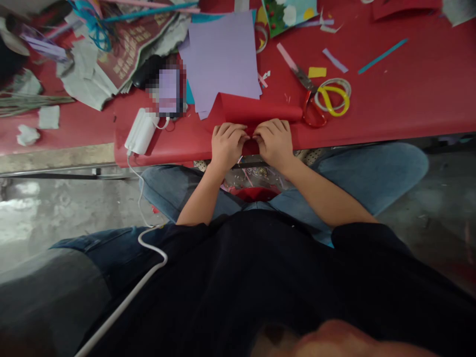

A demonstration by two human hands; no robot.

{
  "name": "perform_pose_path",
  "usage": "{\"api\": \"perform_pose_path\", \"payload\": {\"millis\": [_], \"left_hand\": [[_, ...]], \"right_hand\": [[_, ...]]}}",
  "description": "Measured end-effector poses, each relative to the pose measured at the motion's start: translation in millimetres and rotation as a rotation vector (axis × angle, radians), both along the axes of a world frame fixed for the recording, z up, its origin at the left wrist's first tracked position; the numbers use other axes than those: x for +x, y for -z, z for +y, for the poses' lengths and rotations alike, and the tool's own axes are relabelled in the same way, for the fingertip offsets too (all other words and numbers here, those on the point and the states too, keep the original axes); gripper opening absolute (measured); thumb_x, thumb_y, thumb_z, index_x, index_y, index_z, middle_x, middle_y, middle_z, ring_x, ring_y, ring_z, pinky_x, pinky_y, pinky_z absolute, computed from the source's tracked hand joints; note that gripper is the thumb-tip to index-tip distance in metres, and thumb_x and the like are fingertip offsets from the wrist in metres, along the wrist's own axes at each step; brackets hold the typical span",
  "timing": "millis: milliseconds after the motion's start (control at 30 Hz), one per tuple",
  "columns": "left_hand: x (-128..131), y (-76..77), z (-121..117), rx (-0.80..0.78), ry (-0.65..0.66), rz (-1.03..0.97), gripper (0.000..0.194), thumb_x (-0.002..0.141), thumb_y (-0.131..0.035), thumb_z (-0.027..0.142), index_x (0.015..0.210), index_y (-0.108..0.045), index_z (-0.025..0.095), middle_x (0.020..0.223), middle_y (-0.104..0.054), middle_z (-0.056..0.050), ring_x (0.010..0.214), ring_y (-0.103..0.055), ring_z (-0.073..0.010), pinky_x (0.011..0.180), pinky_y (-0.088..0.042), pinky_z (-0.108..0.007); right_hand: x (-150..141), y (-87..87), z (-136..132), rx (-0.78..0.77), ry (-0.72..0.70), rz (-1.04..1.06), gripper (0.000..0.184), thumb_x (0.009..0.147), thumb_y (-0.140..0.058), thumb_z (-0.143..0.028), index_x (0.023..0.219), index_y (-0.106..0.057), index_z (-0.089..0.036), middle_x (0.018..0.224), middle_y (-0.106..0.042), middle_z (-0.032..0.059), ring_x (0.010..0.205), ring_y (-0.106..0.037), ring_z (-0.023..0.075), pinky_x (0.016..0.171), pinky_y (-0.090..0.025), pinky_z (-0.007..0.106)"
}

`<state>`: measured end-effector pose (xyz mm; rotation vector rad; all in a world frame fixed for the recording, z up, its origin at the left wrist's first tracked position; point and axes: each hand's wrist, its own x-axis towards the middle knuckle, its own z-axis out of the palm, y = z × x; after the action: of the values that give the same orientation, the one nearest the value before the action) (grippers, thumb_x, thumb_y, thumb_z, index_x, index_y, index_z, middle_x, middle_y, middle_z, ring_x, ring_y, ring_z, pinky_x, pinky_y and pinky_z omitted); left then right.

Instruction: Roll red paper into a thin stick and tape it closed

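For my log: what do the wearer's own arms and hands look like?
Short, very dark sleeves leave both forearms bare. The left hand and right hand are ungloved; no watch or bracelet shows on either wrist.

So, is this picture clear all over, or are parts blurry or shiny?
In the head view, the left hand and right hand look fairly clear; coarse blocks obscure the phone; pale glare lies on the floor at the left; the dark shirt shows little detail; the bottom edge is blurred.
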<state>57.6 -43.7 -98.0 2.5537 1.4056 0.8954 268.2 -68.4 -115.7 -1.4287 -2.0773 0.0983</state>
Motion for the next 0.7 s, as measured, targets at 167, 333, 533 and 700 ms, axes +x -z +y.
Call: {"api": "perform_pose_path", "payload": {"millis": [167,333,533,700], "left_hand": [[-1.0,-0.6,0.0,0.007,0.026,-0.012,0.028,0.112,-0.059,0.046,0.104,-0.076,0.025,0.131,-0.081,-0.003,0.122,-0.069,-0.0269,0.108,-0.047,-0.048],[0.0,-1.7,0.2,-0.010,0.012,0.022,0.031,0.114,-0.054,0.043,0.103,-0.075,0.024,0.132,-0.080,-0.005,0.125,-0.068,-0.0281,0.110,-0.047,-0.050],[-0.4,-0.2,0.6,-0.005,0.013,0.042,0.034,0.114,-0.052,0.045,0.102,-0.075,0.025,0.131,-0.080,-0.005,0.125,-0.068,-0.0283,0.111,-0.048,-0.051],[-1.0,-1.0,-0.3,0.005,0.028,0.036,0.031,0.113,-0.054,0.046,0.104,-0.075,0.024,0.136,-0.078,-0.006,0.124,-0.069,-0.0288,0.109,-0.048,-0.050]], "right_hand": [[0.7,3.3,-0.1,0.000,0.003,-0.013,0.039,0.117,-0.037,-0.043,0.112,-0.070,-0.023,0.124,-0.075,0.0079,0.118,-0.061,0.0295,0.109,-0.042,0.052],[-0.7,0.2,-0.8,-0.006,0.006,0.000,0.037,0.117,-0.040,-0.044,0.115,-0.070,-0.022,0.125,-0.075,0.0080,0.118,-0.061,0.0295,0.108,-0.042,0.052],[-0.4,-2.3,-2.5,-0.028,0.013,0.009,0.038,0.117,-0.039,-0.045,0.113,-0.069,-0.023,0.124,-0.075,0.0080,0.121,-0.060,0.0300,0.110,-0.043,0.053],[-0.4,-2.6,-3.1,-0.034,0.015,-0.026,0.041,0.117,-0.036,-0.045,0.113,-0.071,-0.023,0.123,-0.074,0.0089,0.125,-0.058,0.0309,0.110,-0.044,0.053]]}}
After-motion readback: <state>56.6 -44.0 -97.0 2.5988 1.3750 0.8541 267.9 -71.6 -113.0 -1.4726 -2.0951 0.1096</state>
